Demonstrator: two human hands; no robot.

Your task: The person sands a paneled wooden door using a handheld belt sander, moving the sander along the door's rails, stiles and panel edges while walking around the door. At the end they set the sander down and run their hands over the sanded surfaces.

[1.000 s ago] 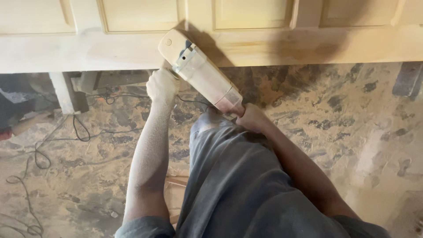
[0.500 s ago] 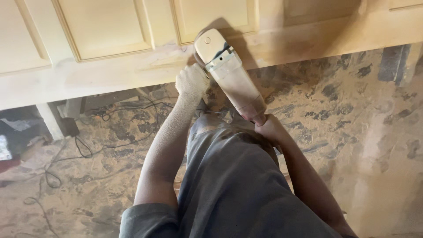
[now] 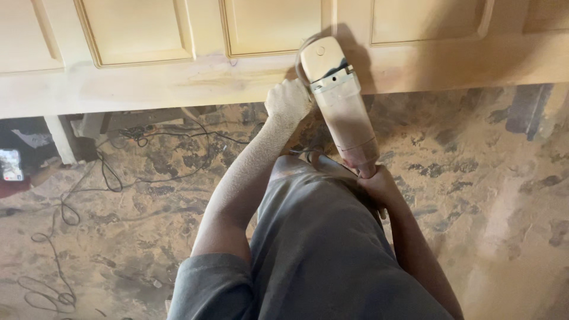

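A dust-coated handheld power grinder [image 3: 341, 104] presses its head against the lower rail of a pale panelled wooden door [image 3: 178, 77] lying flat in front of me. My left hand [image 3: 287, 99], white with sawdust, grips the tool's side near its head. My right hand [image 3: 373, 184] wraps around the tool's rear end, close to my grey shirt. The working disc is hidden under the tool.
Black cables [image 3: 89, 195] trail over the sawdust-covered floor [image 3: 486, 195] at the left. A white support leg [image 3: 59, 139] stands under the door at the left, and a dark support [image 3: 527, 109] stands at the right. A small red-and-white object [image 3: 10, 172] lies at the far left.
The tool and both hands have shifted rightward along the door's rail, and the view has swung so more of the panels shows.
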